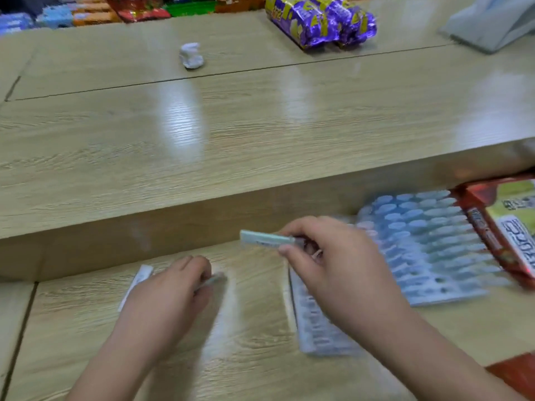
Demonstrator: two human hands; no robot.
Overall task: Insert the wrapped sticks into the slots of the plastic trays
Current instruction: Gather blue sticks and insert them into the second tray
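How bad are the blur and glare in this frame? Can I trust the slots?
Head view: motion blur smears the left hand and the blurred stick it pinches; the right hand and its wrapped stick read sharper; the near tray has smeared, unreadable slots; glare streaks the raised counter.

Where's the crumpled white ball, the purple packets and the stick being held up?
crumpled white ball [191, 55]: head view, middle of the ball.
purple packets [321, 21]: head view, front of the nearest wrapper.
wrapped stick [265, 238]: head view, middle of its free length.
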